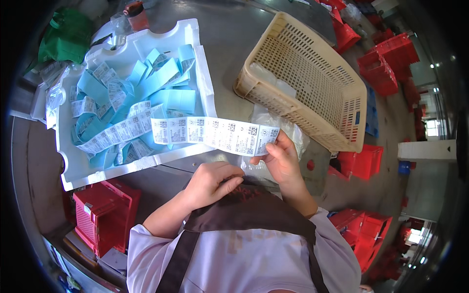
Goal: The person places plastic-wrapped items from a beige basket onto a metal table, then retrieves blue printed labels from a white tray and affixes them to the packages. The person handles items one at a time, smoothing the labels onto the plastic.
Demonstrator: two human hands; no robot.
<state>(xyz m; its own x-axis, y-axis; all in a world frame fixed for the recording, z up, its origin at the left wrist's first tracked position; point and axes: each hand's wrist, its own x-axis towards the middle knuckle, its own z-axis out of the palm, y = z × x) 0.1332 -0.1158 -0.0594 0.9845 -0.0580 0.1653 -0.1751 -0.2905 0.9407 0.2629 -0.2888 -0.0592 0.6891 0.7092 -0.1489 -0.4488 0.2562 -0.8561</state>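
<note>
Pinched between the thumb and fingers of my right hand (pixel 284 155) is the free end of a strip of printed labels (pixel 227 135). From there the strip runs left over the near rim of a white foam tray (pixel 172 155), printed side up. Inside the tray, more label strips (pixel 121 128) lie loosely coiled and tangled, their light-blue backing (pixel 157 80) showing in places. My left hand (pixel 214 183) is below the strip, apart from it, in front of the brown apron (pixel 253 216). Its fingers curl in toward the thumb, and the inside of the grip is hidden.
A beige perforated plastic crate (pixel 300 113) stands tilted at the right of the metal table (pixel 223 69), clear plastic film (pixel 298 135) beside it. A red-lidded container (pixel 136 16) and green bag (pixel 66 36) sit behind the tray. Red crates (pixel 106 216) stand below left, others (pixel 381 62) right.
</note>
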